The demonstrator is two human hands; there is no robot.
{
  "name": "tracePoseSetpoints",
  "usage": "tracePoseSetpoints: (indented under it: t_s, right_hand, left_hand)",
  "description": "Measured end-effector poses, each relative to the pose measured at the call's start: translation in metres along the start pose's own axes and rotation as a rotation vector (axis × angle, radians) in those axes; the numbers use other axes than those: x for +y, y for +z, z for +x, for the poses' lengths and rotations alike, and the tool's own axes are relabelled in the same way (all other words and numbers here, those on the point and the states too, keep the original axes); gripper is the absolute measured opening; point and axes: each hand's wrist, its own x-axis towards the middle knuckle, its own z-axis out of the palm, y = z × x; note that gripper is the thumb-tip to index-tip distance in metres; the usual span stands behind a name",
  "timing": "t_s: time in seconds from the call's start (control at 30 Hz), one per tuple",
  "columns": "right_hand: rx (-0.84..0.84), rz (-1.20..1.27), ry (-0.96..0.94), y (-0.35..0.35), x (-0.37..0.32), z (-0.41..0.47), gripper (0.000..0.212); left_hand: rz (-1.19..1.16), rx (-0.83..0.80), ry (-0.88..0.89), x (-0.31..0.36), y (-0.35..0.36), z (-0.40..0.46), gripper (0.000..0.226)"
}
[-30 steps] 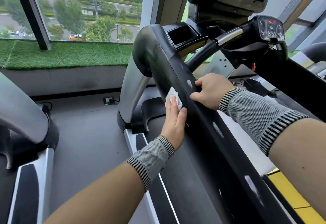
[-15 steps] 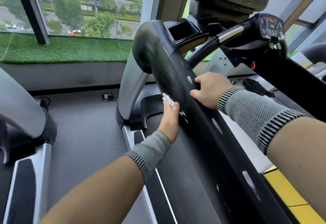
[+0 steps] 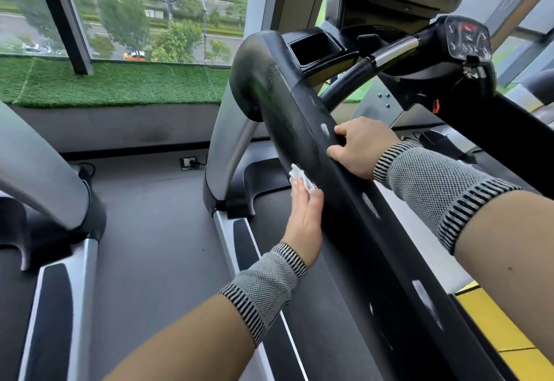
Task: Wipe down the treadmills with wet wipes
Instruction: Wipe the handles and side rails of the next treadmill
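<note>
At the centre of the frame, the left hand (image 3: 304,215) presses a crumpled white wipe (image 3: 301,177) against the outer side of the treadmill's black handrail (image 3: 344,200), fingers straight. Just above it, the right hand (image 3: 358,145) grips the top of the same rail, fingers curled over it. A grey wristband (image 3: 263,287) covers the left wrist.

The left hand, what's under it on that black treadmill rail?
A crumpled white wet wipe pokes out past the fingers of the left hand, pressed against the side of the black handrail. The rest of the wipe is hidden beneath the hand.
</note>
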Motion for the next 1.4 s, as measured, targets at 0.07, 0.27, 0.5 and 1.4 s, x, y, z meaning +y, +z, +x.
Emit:
tracePoseSetpoints:
  t_s: [0.07, 0.27, 0.5, 1.4]
  right_hand:
    - [-0.018, 0.024, -0.002, -0.002, 0.001, -0.002, 0.044]
    - [-0.037, 0.119, -0.016, -0.005, 0.008, -0.016, 0.04]
    - [-0.02, 0.188, -0.019, -0.003, 0.014, -0.022, 0.034]
    - [0.017, 0.312, -0.003, 0.008, 0.027, -0.039, 0.033]
  left_hand:
    - [0.028, 0.009, -0.014, 0.007, -0.002, 0.008, 0.073]
    - [0.066, 0.019, 0.02, 0.012, -0.004, 0.007, 0.062]
    - [0.273, 0.018, 0.086, 0.035, -0.016, 0.035, 0.091]
    - [0.487, -0.046, 0.14, 0.034, -0.009, 0.004, 0.074]
